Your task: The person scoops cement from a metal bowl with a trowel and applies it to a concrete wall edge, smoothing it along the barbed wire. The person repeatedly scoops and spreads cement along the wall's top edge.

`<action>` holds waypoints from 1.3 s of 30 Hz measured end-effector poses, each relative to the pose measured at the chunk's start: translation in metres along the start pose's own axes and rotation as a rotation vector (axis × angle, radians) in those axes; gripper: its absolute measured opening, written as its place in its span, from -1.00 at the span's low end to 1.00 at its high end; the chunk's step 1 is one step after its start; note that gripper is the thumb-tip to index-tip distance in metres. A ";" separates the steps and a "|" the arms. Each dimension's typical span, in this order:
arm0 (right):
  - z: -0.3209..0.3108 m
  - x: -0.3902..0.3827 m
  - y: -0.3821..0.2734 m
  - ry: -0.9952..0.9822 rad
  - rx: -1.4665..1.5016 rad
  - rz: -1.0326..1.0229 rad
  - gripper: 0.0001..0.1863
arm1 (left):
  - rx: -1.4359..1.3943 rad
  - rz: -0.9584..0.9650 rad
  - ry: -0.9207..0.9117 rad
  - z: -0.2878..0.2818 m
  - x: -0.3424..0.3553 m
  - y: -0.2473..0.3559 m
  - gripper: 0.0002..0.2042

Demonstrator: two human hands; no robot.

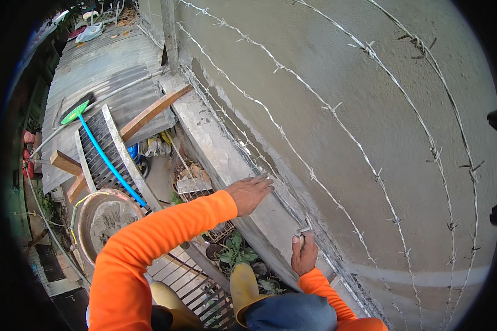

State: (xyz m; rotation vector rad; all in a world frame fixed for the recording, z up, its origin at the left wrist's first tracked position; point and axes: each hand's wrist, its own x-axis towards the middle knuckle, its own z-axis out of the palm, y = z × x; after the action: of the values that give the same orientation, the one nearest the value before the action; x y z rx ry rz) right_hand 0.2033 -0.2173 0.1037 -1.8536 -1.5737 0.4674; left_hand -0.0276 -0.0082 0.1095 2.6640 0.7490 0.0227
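Observation:
My left hand (251, 194) rests on the top of a concrete ledge (210, 132), palm down and fingers stretched out, holding nothing. Its fingertips lie close to the base of the wet-looking grey wall (337, 160). Nearer to me, my right hand (305, 255) is closed around a small trowel-like hand tool (302, 232). A bent grey metal neck shows at the top of that fist; I cannot make out a blade. Strands of barbed wire (335, 113) run in front of the wall, to the right of both hands.
A round tub of wet cement (113, 218) stands at left. Beyond it, a blue-handled broom (107, 157) lies across a slatted rack, beside wooden beams (154, 113) and corrugated roofing (105, 60). Below me are yellow boots (244, 287), a slatted platform (190, 281) and potted plants (237, 251).

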 end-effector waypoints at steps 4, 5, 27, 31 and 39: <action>0.018 -0.007 -0.007 -0.156 0.159 -0.046 -0.78 | 0.084 -0.053 -0.103 -0.090 -0.130 0.003 -0.39; 0.025 -0.005 -0.014 -0.194 0.193 -0.061 -0.78 | 0.001 -0.129 -0.087 -0.109 -0.167 0.013 -0.40; 0.150 0.057 -0.353 -1.182 -0.627 -0.988 -0.67 | -0.550 -0.995 1.310 -0.028 -0.511 -0.023 -0.60; 0.128 0.063 -0.370 -1.190 -0.748 -1.058 -0.72 | -0.474 -1.154 1.325 -0.003 -0.536 -0.053 -0.53; 0.124 0.120 -0.350 -0.571 -0.914 -1.276 -0.70 | -1.729 -0.620 1.667 0.023 -0.516 -0.056 -0.38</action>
State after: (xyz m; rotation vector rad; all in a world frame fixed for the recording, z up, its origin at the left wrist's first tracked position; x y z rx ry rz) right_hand -0.1080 -0.0476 0.2678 -0.7549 -3.2652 -0.4421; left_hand -0.4957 -0.2329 0.1113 0.2790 1.0154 1.7651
